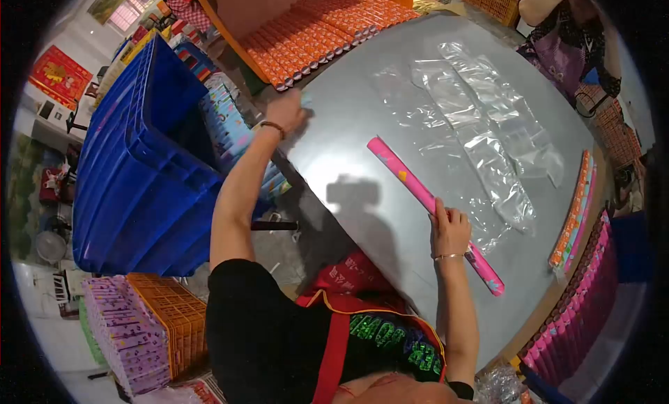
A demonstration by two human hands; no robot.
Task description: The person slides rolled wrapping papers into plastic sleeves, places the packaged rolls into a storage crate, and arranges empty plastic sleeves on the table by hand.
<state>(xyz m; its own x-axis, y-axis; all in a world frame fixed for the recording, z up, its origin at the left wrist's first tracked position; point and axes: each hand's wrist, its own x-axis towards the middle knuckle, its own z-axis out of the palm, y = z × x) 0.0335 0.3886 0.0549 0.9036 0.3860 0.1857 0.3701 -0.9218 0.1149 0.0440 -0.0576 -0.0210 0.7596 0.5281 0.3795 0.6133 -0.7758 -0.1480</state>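
My right hand (451,231) is closed round a pink roll of patterned paper (401,173), which lies slantwise over the grey table (334,111). One end of the roll points to the upper left, and the other shows past my wrist. My left hand (284,115) is at the table's left edge, beside several light-blue patterned rolls (226,118). Its fingers are curled and somewhat blurred. A small pale-blue patch shows at the fingertips, too unclear to name. Clear plastic sleeves (467,118) lie flat on the table to the right of the pink roll.
A large blue crate (139,174) stands tilted at the left. Orange patterned rolls (313,38) fill a container at the back. Three thin rolls (575,209) lie along the right edge, above a crate of pink rolls (575,299). Another person (568,42) is at the far right.
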